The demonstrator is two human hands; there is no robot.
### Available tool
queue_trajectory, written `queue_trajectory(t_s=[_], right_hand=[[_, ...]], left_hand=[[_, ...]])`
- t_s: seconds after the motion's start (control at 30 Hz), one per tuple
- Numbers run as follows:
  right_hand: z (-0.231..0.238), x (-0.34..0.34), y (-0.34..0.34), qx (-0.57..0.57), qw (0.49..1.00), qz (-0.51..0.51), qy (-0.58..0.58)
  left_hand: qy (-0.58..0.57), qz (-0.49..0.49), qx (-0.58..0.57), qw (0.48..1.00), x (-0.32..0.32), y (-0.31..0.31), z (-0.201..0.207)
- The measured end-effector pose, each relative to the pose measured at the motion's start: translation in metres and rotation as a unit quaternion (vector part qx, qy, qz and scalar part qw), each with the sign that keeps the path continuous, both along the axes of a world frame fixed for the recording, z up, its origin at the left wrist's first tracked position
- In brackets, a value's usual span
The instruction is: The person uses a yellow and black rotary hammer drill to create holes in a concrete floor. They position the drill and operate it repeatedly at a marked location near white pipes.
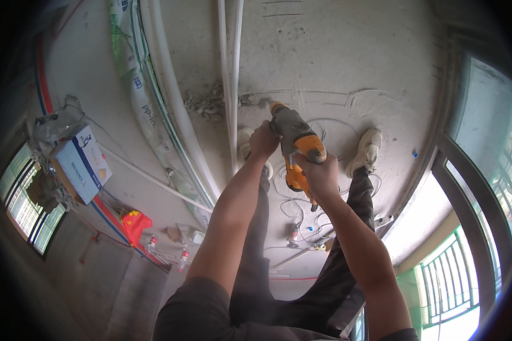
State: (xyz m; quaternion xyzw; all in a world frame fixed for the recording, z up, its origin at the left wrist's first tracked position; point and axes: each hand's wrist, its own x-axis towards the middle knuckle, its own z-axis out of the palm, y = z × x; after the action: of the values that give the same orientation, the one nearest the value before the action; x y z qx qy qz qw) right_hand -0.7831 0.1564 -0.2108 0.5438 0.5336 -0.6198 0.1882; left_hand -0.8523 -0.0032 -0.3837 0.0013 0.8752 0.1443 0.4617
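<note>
An orange and grey rotary hammer drill (293, 124) is held between my two hands, its nose down at the concrete floor (330, 68). My left hand (264, 140) is closed at the side of its front part; the side grip itself is hidden. Around the rear handle, my right hand (320, 177) is wrapped. At the nose, dust and a rough spot show on the floor; I cannot make out the bit. Broken concrete rubble (209, 104) lies left of the nose. Dark marked lines run across the floor to the right.
White pipes (231, 74) and wrapped pipes (148, 108) lie on the left. A cable (283, 211) loops near my shoes (368, 149). Farther left are a blue-white box (81, 163), a red bag (135, 225) and plastic bottles (183, 259). A framed glass door (466, 187) stands right.
</note>
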Motion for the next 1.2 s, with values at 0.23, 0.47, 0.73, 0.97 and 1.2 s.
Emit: queue_trajectory(t_s=[0.23,0.47,0.73,0.97,1.2], right_hand=[[-0.012,0.045,-0.006,-0.024,0.997,-0.073,-0.032],[-0.041,0.096,-0.04,-0.015,0.993,-0.113,0.03],[-0.055,0.12,-0.038,-0.052,0.985,-0.163,0.029],[-0.064,0.116,0.005,-0.056,0.992,-0.115,-0.018],[-0.056,0.104,0.006,-0.058,0.993,-0.107,-0.012]], left_hand=[[-0.001,-0.035,0.029,0.999,0.01,-0.006,-0.022],[0.019,-0.121,0.029,0.992,0.027,-0.031,-0.055],[-0.004,-0.145,0.015,0.989,0.022,-0.019,-0.047],[-0.011,-0.118,-0.005,0.993,0.024,0.002,-0.047],[-0.008,-0.113,-0.023,0.993,0.02,0.007,-0.041]])
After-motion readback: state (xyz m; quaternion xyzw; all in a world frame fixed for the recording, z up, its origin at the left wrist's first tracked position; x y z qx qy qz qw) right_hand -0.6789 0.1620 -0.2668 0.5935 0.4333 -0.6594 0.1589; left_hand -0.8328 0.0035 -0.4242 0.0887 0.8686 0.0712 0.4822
